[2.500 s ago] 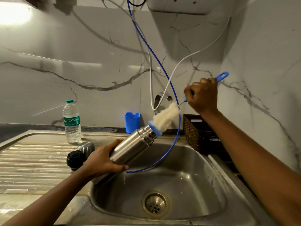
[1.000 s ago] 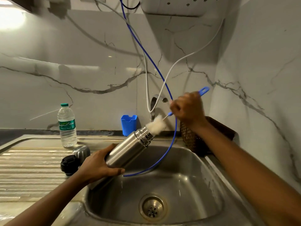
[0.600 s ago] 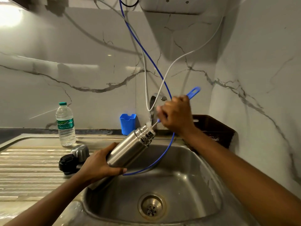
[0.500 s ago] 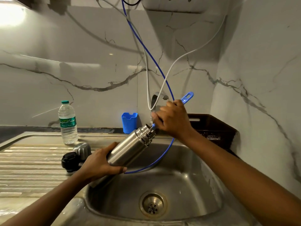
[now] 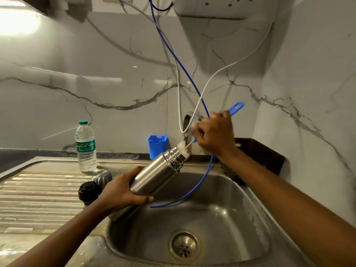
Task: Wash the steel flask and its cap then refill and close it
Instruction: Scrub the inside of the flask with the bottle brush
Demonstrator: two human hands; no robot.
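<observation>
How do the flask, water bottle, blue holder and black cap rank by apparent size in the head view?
1. flask
2. water bottle
3. blue holder and black cap: alike; the cap is nearer, so unranked.

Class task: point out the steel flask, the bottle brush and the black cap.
steel flask [image 5: 154,176], head view, mid body.
bottle brush [image 5: 232,110], head view, blue handle end.
black cap [image 5: 88,191], head view, its top.

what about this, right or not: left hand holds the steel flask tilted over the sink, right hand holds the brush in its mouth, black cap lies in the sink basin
No. The head view shows the black cap on the drainboard, left of the sink basin, not in it. The rest stands: left hand holds the steel flask tilted, right hand holds the brush in its mouth.
</observation>
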